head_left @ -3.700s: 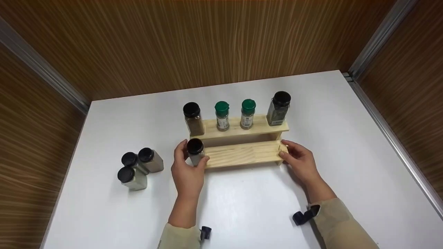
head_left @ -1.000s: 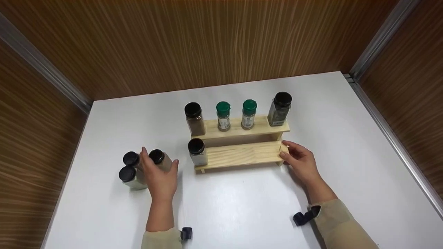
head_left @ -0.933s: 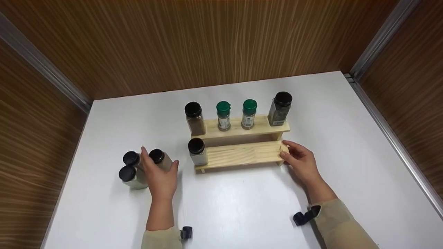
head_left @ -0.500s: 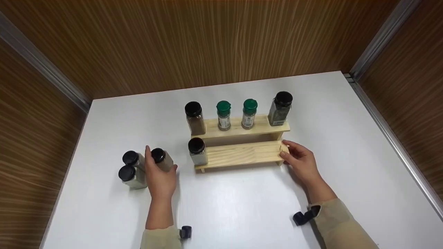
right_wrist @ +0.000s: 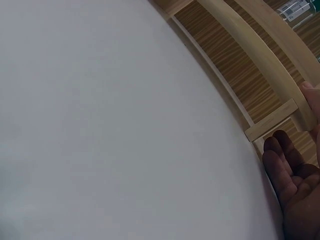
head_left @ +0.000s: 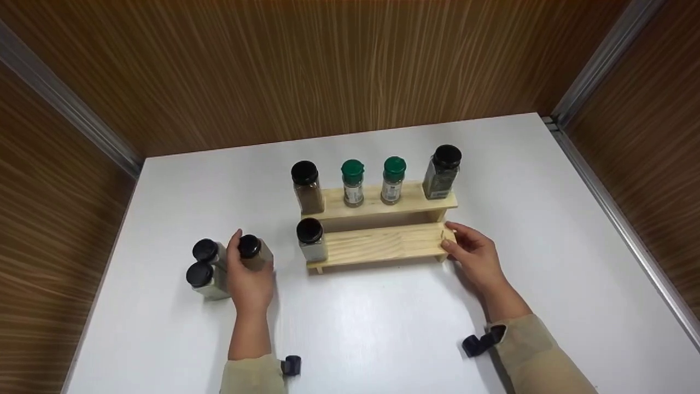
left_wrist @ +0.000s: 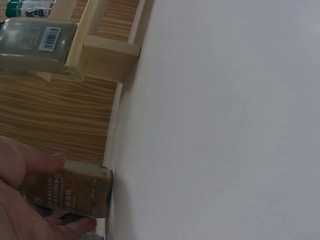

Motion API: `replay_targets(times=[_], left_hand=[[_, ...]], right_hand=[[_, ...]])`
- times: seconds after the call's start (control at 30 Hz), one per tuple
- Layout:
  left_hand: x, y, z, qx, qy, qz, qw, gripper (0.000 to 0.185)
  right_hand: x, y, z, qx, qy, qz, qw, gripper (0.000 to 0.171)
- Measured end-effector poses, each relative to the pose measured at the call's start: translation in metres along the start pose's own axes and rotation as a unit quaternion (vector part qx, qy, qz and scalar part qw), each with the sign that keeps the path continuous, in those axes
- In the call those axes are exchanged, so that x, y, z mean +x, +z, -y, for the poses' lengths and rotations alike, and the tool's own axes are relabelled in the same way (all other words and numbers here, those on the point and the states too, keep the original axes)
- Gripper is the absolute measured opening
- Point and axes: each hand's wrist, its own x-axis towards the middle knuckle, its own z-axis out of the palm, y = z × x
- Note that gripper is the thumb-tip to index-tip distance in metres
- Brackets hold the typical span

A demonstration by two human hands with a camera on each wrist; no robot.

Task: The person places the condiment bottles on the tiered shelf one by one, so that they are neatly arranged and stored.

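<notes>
My left hand (head_left: 251, 282) grips a black-capped barbecue seasoning jar (left_wrist: 75, 190), thumb on one side and fingers on the other. The jar stands at the left of the white table, its label facing the left wrist camera. Just left of it are two more black-capped spice jars (head_left: 213, 287), close together. My right hand (head_left: 474, 256) holds the right end of a two-step wooden spice rack (head_left: 383, 243), thumb on the lower shelf and other fingers around its end. A black-capped jar (head_left: 313, 246) stands at the left end of that lower shelf.
On the rack's upper shelf stand two green-capped spice bottles (head_left: 353, 186), a brown-filled jar (head_left: 309, 191) at the left and a dark jar (head_left: 441, 175) at the right. Wood-patterned panels (head_left: 339, 65) border the white table (head_left: 372, 328) at the back and sides.
My left hand let go of the jar on the lower shelf and moved left to the loose jars. Its thumb and fingers then closed onto the barbecue seasoning jar. My right hand stayed at the rack.
</notes>
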Motion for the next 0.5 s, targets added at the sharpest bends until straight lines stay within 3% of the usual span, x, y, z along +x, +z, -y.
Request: replay_targets(times=[0.27, 0.5], left_hand=[[-0.0012, 0.0006, 0.004, -0.019, 0.025, -0.009, 0.9995, 0.08], [-0.0095, 0.0014, -0.0005, -0.023, 0.025, 0.011, 0.9993, 0.083]], right_hand=[[-0.0007, 0.0004, 0.0011, -0.013, -0.004, 0.007, 1.0, 0.043], [-0.0011, 0.0006, 0.0027, -0.006, 0.006, 0.002, 1.0, 0.043]])
